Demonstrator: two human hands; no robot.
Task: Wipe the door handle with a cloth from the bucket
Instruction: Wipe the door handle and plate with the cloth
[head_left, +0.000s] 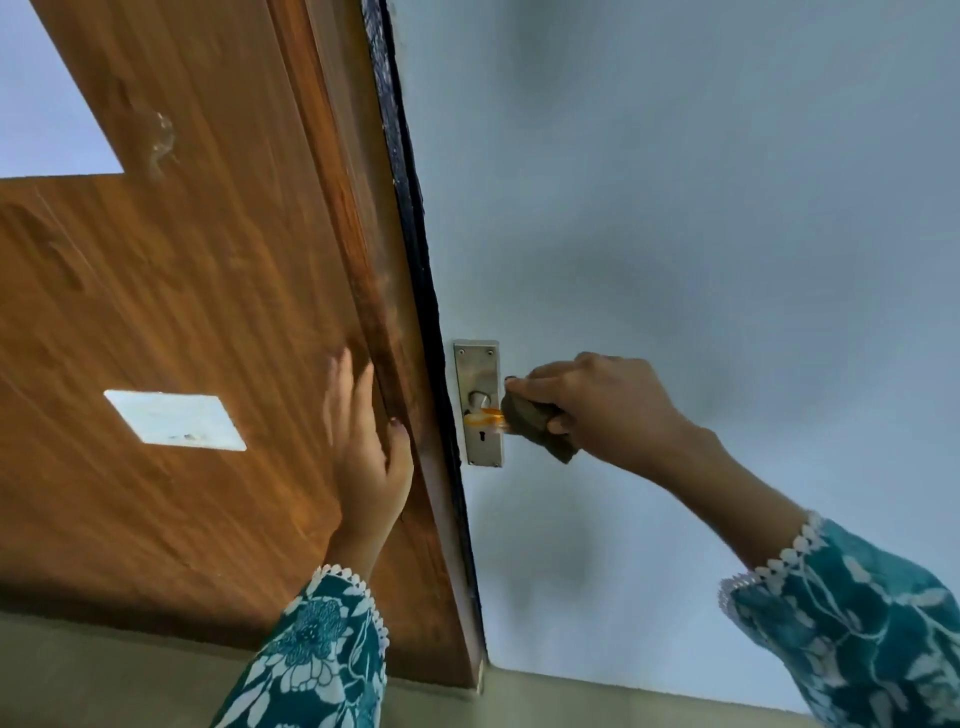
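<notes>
A metal handle plate (478, 364) with a keyhole is fixed on the pale blue door (675, 208). An orange-tinted lever handle (485, 415) sticks out of it. My right hand (597, 405) is shut on a dark grey cloth (535, 423), wrapped around the outer part of the lever. My left hand (366, 447) lies flat, fingers spread, on the brown wooden panel (208, 291) beside the door's dark edge (415, 249). The bucket is out of view.
A white rectangular plate (174, 420) sits on the wooden panel left of my left hand. A pale opening (47, 104) shows at the upper left. Greenish floor (130, 675) runs along the bottom.
</notes>
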